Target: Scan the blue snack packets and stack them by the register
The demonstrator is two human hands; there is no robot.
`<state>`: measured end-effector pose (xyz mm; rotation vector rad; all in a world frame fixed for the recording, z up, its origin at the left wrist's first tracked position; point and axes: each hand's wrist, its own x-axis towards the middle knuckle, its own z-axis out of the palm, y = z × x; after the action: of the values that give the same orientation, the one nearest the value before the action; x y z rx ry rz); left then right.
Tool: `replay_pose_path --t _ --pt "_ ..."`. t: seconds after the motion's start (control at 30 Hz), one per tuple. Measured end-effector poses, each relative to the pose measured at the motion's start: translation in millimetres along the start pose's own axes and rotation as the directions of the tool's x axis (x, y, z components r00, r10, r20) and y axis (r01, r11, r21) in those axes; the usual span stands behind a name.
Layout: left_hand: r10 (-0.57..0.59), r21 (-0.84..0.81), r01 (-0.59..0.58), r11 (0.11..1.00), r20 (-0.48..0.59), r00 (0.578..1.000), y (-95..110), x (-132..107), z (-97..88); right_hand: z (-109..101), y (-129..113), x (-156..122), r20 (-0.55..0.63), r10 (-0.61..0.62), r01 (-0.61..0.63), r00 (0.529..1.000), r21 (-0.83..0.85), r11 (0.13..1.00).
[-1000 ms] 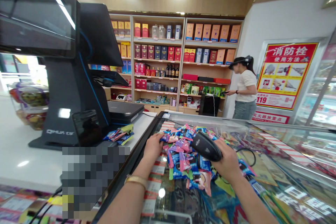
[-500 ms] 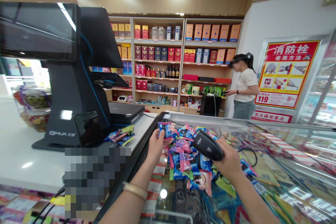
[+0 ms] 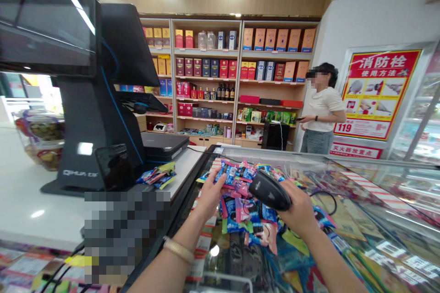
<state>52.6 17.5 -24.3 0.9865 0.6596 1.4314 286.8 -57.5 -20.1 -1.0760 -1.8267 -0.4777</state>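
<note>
My right hand [image 3: 298,206] is wrapped round a black handheld barcode scanner [image 3: 270,191], its head pointing left over the snack packets. Between the thumb and fingers of my left hand [image 3: 212,194] is a small blue and pink snack packet [image 3: 228,171], at the far left edge of the heap. Beneath and in front of the scanner lies a pile of similar packets [image 3: 245,210] in blue, pink and green wrapping, on the glass display counter [image 3: 233,261]. The scanner covers part of the pile.
To the left stands a black checkout terminal [image 3: 92,137] on a white counter [image 3: 20,192], with several loose packets [image 3: 160,175] beside it. A black cable [image 3: 332,199] loops on the glass at right. Beyond the counter, a person [image 3: 321,110] stands near stocked shelves [image 3: 206,78].
My left hand has moved a little right with the packet, closer to the scanner. The scanner has shifted slightly left. The person behind has turned and moved slightly.
</note>
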Motion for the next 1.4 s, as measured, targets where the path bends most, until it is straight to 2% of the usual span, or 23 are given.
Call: replay_pose_path --t 0.33,0.53,0.63,0.7,0.77,0.87,1.0,1.1,1.2,1.4 --pt "0.003 -0.013 -0.003 1.0 0.0 1.0 0.7 -2.0 1.7 0.8 -1.3 0.4 0.052 0.03 -0.029 0.998 -0.034 0.999" --pt "0.017 -0.008 -0.017 1.0 -0.007 1.0 -4.6 0.0 0.9 0.3 -1.6 0.7 0.041 0.005 -0.003 0.999 -0.052 0.999" --pt "0.023 -0.05 -0.025 0.998 -0.05 0.998 -2.9 4.6 -1.7 0.1 1.5 -1.7 0.028 -0.008 0.009 1.0 -0.06 0.998" --pt "0.048 -0.126 -0.065 0.99 -0.138 0.989 3.4 11.0 -7.2 0.1 4.5 -3.8 0.023 -0.004 0.006 1.0 -0.069 0.998" --pt "0.058 -0.233 -0.125 0.964 -0.276 0.959 13.2 19.6 -16.9 0.8 7.9 -5.8 0.011 -0.001 0.002 1.0 -0.082 0.997" --pt "0.036 -0.336 -0.217 0.917 -0.472 0.881 28.4 33.0 -37.5 2.7 13.0 -8.6 0.001 -0.018 0.018 1.0 -0.091 0.996" --pt "-0.003 -0.36 -0.273 0.892 -0.61 0.793 34.6 46.4 -64.1 4.5 17.4 -11.1 -0.014 -0.044 0.042 0.999 -0.108 0.993" --pt "-0.074 -0.398 -0.266 0.878 -0.662 0.745 28.3 52.5 -76.1 4.3 18.2 -11.6 -0.023 -0.07 0.066 0.997 -0.128 0.99" --pt "-0.121 -0.426 -0.259 0.867 -0.685 0.719 20.2 57.2 -83.1 4.2 19.2 -12.0 -0.028 -0.093 0.087 0.995 -0.147 0.985" --pt "-0.091 -0.386 -0.288 0.876 -0.72 0.687 13.3 65.1 -95.5 5.8 24.1 -15.8 -0.033 -0.103 0.096 0.994 -0.176 0.98"
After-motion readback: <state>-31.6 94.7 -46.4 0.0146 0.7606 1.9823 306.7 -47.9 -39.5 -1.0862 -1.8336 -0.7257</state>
